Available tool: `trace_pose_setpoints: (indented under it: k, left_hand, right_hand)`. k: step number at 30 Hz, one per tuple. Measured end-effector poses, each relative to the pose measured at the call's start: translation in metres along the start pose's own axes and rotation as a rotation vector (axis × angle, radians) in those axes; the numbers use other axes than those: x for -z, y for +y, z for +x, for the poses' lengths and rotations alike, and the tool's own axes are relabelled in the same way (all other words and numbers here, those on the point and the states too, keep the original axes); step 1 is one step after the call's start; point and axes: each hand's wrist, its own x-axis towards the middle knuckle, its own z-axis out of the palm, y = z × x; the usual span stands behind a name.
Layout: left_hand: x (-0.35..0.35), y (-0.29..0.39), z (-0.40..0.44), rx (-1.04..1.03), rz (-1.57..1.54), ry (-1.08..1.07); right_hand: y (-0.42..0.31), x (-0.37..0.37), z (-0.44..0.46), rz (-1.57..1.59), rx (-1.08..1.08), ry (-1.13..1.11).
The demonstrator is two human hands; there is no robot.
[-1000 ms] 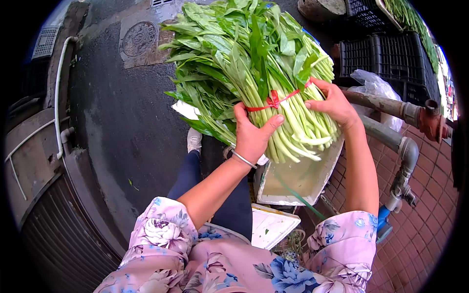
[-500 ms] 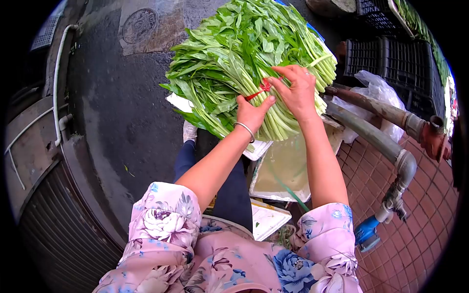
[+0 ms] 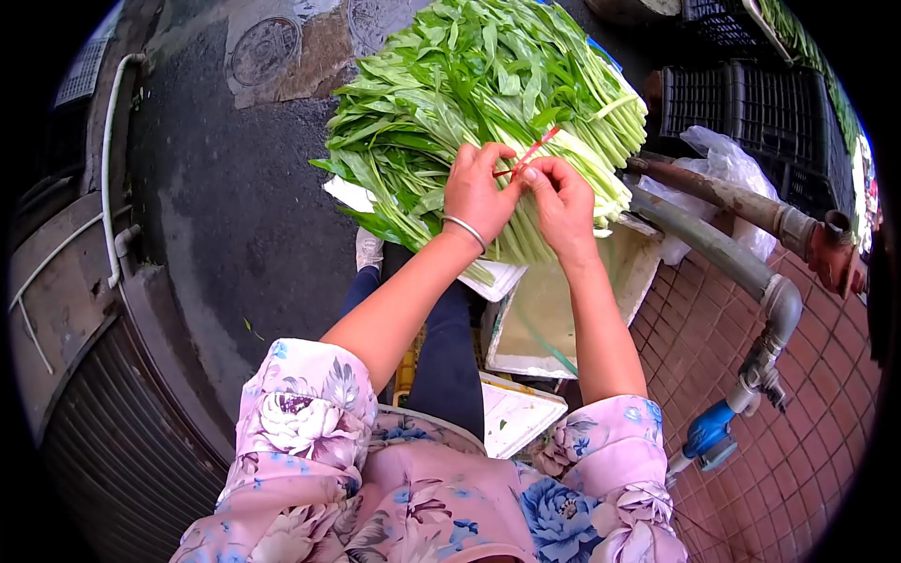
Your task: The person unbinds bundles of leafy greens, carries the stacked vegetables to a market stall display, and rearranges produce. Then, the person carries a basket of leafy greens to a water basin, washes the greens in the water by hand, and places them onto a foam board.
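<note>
A large heap of leafy greens, looking like water spinach, lies in front of me with pale cut stems toward the right. My left hand is closed over the near bundle, its thumb and fingers pinching a thin red tie. Close beside it, my right hand pinches the same tie between thumb and forefinger. One end of the tie sticks up to the upper right above the stems. Its crossing point is mostly hidden between my fingertips. Both hands rest against the stems.
Below the heap stands a white foam box with murky contents. Metal pipes run along the right, with a blue fitting. Black crates and a clear plastic bag lie beyond them. A white pipe lines the left wall.
My right hand has come down and slightly left, closer to my left hand. My left fingers have curled over the bundle. The red loops look drawn together, with one end now pointing up.
</note>
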Motion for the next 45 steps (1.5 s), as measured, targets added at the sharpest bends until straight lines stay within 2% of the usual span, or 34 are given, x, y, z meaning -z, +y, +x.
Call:
trace_pose_setpoints:
  k: [1, 2, 3, 5, 6, 7, 8, 9, 11, 13, 15, 17, 19, 21, 22, 24, 25, 27, 29, 33, 35, 37, 42, 45]
  left_hand:
    - [0.0, -0.001, 0.0, 0.0, 0.0, -0.003]
    - [0.001, -0.003, -0.001, -0.004, -0.047, -0.079]
    - [0.002, -0.004, 0.0, -0.014, -0.095, -0.15]
    - [0.002, -0.004, 0.002, -0.064, -0.06, -0.119]
    - [0.002, -0.007, 0.0, -0.018, -0.036, -0.093]
    - [0.002, -0.007, 0.002, 0.02, -0.014, -0.06]
    - [0.004, -0.014, 0.003, 0.014, 0.007, -0.081]
    - [0.006, -0.016, 0.003, 0.096, -0.072, -0.155]
    - [0.009, -0.016, 0.009, 0.017, -0.1, -0.251]
    - [0.009, -0.016, 0.019, 0.054, -0.076, -0.319]
    - [0.01, -0.019, 0.023, 0.103, -0.045, -0.39]
    - [0.011, -0.025, 0.025, 0.089, -0.112, -0.433]
    - [0.009, -0.025, 0.028, 0.088, -0.143, -0.428]
    - [0.007, -0.026, 0.031, 0.118, -0.086, -0.383]
    - [0.008, -0.028, 0.028, 0.125, -0.084, -0.384]
    - [0.015, -0.032, 0.026, 0.109, -0.113, -0.466]
    - [0.016, -0.035, 0.026, 0.098, -0.131, -0.504]
    - [0.013, -0.033, 0.022, 0.059, -0.184, -0.485]
    - [0.008, -0.025, 0.023, 0.087, -0.207, -0.413]
    - [0.012, -0.031, 0.027, 0.119, -0.203, -0.446]
    - [0.012, -0.033, 0.024, 0.136, -0.225, -0.451]
    - [0.011, -0.035, 0.021, 0.162, -0.377, -0.434]
    - [0.009, -0.037, 0.021, 0.149, -0.357, -0.422]
    - [0.008, -0.039, 0.02, 0.136, -0.329, -0.421]
  right_hand:
    - [0.005, 0.006, 0.005, 0.002, -0.025, 0.06]
    - [0.011, 0.008, 0.013, 0.097, -0.082, 0.186]
    - [-0.003, 0.001, 0.013, 0.184, -0.068, 0.219]
    - [-0.006, -0.008, 0.009, 0.032, 0.028, 0.056]
    - [-0.009, -0.001, 0.007, -0.065, 0.064, -0.056]
    - [-0.015, 0.007, 0.006, -0.271, 0.204, -0.156]
    - [-0.016, 0.015, 0.007, -0.383, 0.249, -0.136]
    - [-0.016, 0.021, 0.008, -0.498, 0.29, -0.118]
    - [-0.005, 0.02, 0.01, -0.512, 0.276, -0.042]
    - [0.015, 0.013, 0.009, -0.338, 0.14, 0.182]
    - [0.022, 0.008, 0.009, -0.212, 0.103, 0.212]
    - [0.015, 0.001, 0.01, -0.037, -0.034, 0.263]
    - [-0.001, -0.014, 0.014, 0.1, -0.012, 0.222]
    - [-0.019, -0.02, 0.01, -0.549, 0.485, -0.034]
    - [-0.025, -0.015, 0.005, -0.547, 0.479, -0.038]
    - [-0.034, 0.008, 0.003, -0.716, 0.359, -0.469]
    - [-0.033, 0.019, 0.01, -0.704, 0.355, -0.504]
    - [-0.034, 0.034, 0.028, -0.64, 0.287, -0.283]
    - [-0.009, 0.024, 0.04, -0.429, 0.086, -0.087]
    - [-0.01, 0.0, 0.032, -0.385, 0.166, -0.044]
    - [-0.001, 0.004, 0.03, -0.126, -0.064, 0.074]
    - [-0.003, 0.017, 0.023, -0.488, -0.016, -0.149]
    - [0.0, 0.016, 0.025, -0.693, 0.21, -0.224]
    - [-0.009, 0.01, 0.034, -0.821, 0.157, -0.214]
